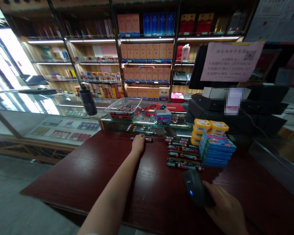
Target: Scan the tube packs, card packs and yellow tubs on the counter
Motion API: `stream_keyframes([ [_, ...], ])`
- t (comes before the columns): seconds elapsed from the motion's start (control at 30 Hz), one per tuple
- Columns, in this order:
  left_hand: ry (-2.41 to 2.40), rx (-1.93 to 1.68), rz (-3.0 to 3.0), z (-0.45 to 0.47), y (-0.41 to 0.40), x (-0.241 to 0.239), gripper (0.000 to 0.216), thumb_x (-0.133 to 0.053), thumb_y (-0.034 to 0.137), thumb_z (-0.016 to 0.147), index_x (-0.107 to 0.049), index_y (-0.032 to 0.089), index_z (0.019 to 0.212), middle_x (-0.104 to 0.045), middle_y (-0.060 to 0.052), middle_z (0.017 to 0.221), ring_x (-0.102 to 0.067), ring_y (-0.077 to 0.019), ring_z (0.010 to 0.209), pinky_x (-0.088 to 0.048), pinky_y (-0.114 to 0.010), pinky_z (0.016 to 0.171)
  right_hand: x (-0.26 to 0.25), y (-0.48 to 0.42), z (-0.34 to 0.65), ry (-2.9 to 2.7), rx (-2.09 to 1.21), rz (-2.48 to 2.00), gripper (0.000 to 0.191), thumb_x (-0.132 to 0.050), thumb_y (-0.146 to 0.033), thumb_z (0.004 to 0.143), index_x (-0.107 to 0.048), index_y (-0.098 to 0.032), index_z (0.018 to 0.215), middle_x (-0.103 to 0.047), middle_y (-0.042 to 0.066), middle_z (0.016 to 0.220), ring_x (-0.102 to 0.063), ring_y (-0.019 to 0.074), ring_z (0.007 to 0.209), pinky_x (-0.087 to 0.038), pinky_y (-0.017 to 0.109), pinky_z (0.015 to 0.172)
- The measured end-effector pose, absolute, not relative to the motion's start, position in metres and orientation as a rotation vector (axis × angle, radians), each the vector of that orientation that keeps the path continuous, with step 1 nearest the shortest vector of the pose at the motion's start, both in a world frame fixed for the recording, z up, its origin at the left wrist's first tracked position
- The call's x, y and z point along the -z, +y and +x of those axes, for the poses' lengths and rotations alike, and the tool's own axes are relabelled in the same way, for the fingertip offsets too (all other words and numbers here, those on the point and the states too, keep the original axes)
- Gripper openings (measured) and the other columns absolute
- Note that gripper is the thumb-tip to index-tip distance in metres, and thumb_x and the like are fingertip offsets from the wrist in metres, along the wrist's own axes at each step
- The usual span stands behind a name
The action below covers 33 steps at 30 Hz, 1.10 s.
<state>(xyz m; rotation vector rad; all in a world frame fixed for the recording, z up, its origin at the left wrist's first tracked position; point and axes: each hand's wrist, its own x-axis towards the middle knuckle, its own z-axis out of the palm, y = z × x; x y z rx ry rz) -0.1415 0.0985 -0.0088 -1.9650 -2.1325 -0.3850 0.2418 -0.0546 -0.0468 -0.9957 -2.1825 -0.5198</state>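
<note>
My left hand [138, 143] reaches to the far edge of the dark red wooden counter [93, 173] and closes over a thin wrapped stick [148, 139] lying there. My right hand [226, 210] grips a black barcode scanner [194, 188] near the front right; a blue light glows on it. A row of several similar wrapped sticks [183, 153] lies between the two hands. Beside them sits a stack of blue packets [217, 149], with yellow-lidded tubs [210, 125] behind it.
A glass display case [63, 124] runs along the left and back. On it stand a black cylinder [88, 101], a clear plastic tray [123, 107] and a small colourful box [163, 116]. A till with a screen [210, 98] is at right. Shelves of boxes [147, 52] fill the back wall.
</note>
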Motion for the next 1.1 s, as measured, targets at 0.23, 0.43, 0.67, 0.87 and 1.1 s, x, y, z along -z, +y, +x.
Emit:
stream_keyframes([
  [0.23,-2.301,0.500,-1.741,-0.152,0.122,0.012,0.034,-0.036,0.019,0.091,-0.065,0.020,0.109,-0.051,-0.012,0.113,-0.048,-0.0241,0.102,-0.042,-0.033,0.085,0.045,-0.053,0.239,-2.157,0.438,-1.030,0.035,-0.049,-0.021,0.083,-0.049,-0.017,0.117,-0.069,0.006,0.089,-0.066,0.0177,0.077,-0.050,0.027,0.066],
  [0.43,-2.316,0.556,-1.735,-0.144,0.118,0.016,0.047,-0.044,0.016,0.086,-0.044,0.014,0.133,-0.047,-0.018,0.120,-0.045,-0.0299,0.110,-0.040,-0.039,0.090,0.047,-0.051,0.242,-2.163,0.412,-1.047,0.042,-0.053,-0.018,0.077,-0.050,-0.019,0.119,-0.070,0.006,0.094,-0.066,0.0194,0.080,-0.050,0.028,0.067],
  [0.67,-1.932,0.936,-2.076,-0.092,0.066,0.006,0.036,-0.053,0.016,0.081,-0.057,0.019,0.116,-0.050,-0.012,0.118,-0.046,-0.0256,0.111,-0.038,-0.040,0.100,0.043,-0.052,0.243,-2.156,0.446,-1.016,0.044,-0.055,-0.017,0.074,-0.051,-0.020,0.118,-0.070,0.005,0.091,-0.066,0.0186,0.077,-0.049,0.027,0.063],
  [0.87,-1.698,1.175,-2.498,-0.035,0.004,0.009,0.032,-0.056,0.013,0.078,-0.061,0.020,0.109,-0.059,-0.007,0.112,-0.052,-0.0206,0.106,-0.042,-0.036,0.096,0.043,-0.054,0.241,-2.085,0.468,-1.088,0.043,-0.054,-0.015,0.073,-0.053,-0.019,0.116,-0.071,0.005,0.094,-0.065,0.0195,0.079,-0.047,0.029,0.063],
  [1.1,-1.874,1.027,-2.502,-0.005,-0.016,0.027,0.023,-0.056,0.020,0.084,-0.065,0.021,0.105,-0.061,-0.006,0.101,-0.053,-0.0206,0.097,-0.044,-0.035,0.087,0.042,-0.062,0.238,-2.062,0.371,-1.126,0.041,-0.052,-0.014,0.073,-0.057,-0.019,0.113,-0.070,0.005,0.091,-0.063,0.0207,0.081,-0.045,0.030,0.066],
])
